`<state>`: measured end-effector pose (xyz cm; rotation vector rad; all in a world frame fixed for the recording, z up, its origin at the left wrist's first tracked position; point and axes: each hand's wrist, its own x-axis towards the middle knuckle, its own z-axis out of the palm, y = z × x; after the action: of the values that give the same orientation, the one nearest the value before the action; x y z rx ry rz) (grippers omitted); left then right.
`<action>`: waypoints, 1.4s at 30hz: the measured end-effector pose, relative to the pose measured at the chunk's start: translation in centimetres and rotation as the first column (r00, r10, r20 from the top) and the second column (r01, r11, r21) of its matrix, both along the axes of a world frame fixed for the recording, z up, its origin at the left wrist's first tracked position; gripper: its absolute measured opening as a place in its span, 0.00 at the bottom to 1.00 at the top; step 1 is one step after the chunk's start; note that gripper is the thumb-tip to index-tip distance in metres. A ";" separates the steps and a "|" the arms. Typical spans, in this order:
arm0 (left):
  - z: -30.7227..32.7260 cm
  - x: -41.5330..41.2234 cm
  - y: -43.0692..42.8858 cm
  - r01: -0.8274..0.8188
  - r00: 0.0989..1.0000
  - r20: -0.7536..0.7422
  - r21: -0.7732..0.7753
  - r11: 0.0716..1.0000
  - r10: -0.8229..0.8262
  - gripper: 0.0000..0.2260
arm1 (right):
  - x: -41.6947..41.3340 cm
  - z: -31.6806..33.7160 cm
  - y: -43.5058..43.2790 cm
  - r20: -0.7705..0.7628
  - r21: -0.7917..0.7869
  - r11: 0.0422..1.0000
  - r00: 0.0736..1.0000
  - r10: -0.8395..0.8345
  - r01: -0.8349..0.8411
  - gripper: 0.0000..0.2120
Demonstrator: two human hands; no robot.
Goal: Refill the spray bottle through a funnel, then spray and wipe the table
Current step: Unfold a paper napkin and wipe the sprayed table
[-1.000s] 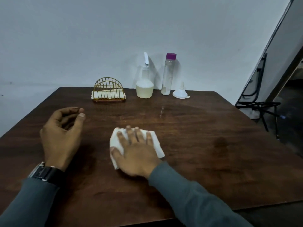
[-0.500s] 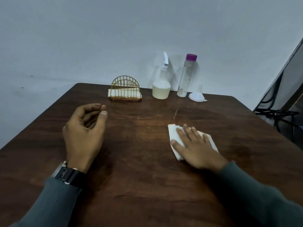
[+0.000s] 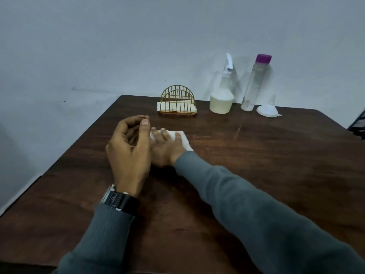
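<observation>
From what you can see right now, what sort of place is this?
Probably a plain dining or canteen corner indoors, though I cannot be sure. A dark wooden table stands by a bare pale wall, and a gold wire napkin holder with napkins sits at its far edge.

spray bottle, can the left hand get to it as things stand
Probably yes: the left hand holds nothing and the spray bottle stands unblocked at the back, though the reach would cross above the right hand pressing the tissue.

Pale grey-blue wall (image 3: 98, 46) fills upper frame; dark wooden table (image 3: 276, 155) below; black metal frame (image 3: 359, 125) at right edge; light dim.
</observation>
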<state>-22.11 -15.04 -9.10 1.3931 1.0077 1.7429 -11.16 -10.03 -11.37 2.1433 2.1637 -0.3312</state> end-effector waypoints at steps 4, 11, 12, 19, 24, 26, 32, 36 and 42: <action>0.3 -0.3 -0.6 0.024 0.999 0.030 0.003 1.000 -0.024 0.05 | -2.1 -0.3 -7.3 -0.035 0.062 0.980 0.981 0.192 -0.189 0.32; 0.0 -1.1 -2.6 0.031 0.999 -0.013 -0.025 0.999 -0.031 0.05 | -3.8 -1.1 -19.4 -0.199 0.217 0.947 0.939 0.282 -0.238 0.31; 0.0 -1.3 -3.1 0.032 0.999 -0.027 -0.026 0.999 -0.032 0.06 | -3.7 -1.1 -20.6 -0.213 0.221 0.946 0.935 0.283 -0.236 0.31; 0.9 -2.6 -6.3 0.078 0.994 -0.077 -0.032 0.996 -0.081 0.07 | -0.6 -0.9 -22.9 -0.430 0.290 0.940 0.853 0.296 -0.180 0.23; 1.6 -3.8 -8.4 0.196 0.963 -0.178 -0.046 0.980 -0.201 0.06 | 2.0 2.7 -23.9 -0.639 0.355 0.928 0.754 0.152 0.114 0.16; 1.9 -4.9 -8.6 0.266 0.899 -0.353 -0.029 0.963 -0.259 0.08 | 2.3 3.7 -25.3 -0.525 0.495 0.852 0.840 0.140 0.168 0.11; 2.4 -9.0 -8.3 0.422 0.469 -0.791 -0.190 0.886 -0.393 0.15 | -0.6 2.2 -29.7 -0.309 0.422 0.906 0.943 0.127 0.016 0.24; 2.3 -10.4 -8.3 0.458 0.316 -0.825 -0.299 0.837 -0.468 0.16 | -1.1 0.7 -29.2 -0.265 0.412 0.910 0.950 0.166 -0.044 0.20; 2.1 -10.9 -8.8 0.483 0.225 -0.814 -0.385 0.786 -0.536 0.28 | 1.4 1.4 -28.8 -0.453 0.424 0.894 0.888 0.072 0.144 0.09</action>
<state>-32.97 -23.82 -7.02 2.3758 0.8673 0.3181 -9.80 -38.81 -10.02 2.5646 2.6813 -0.4123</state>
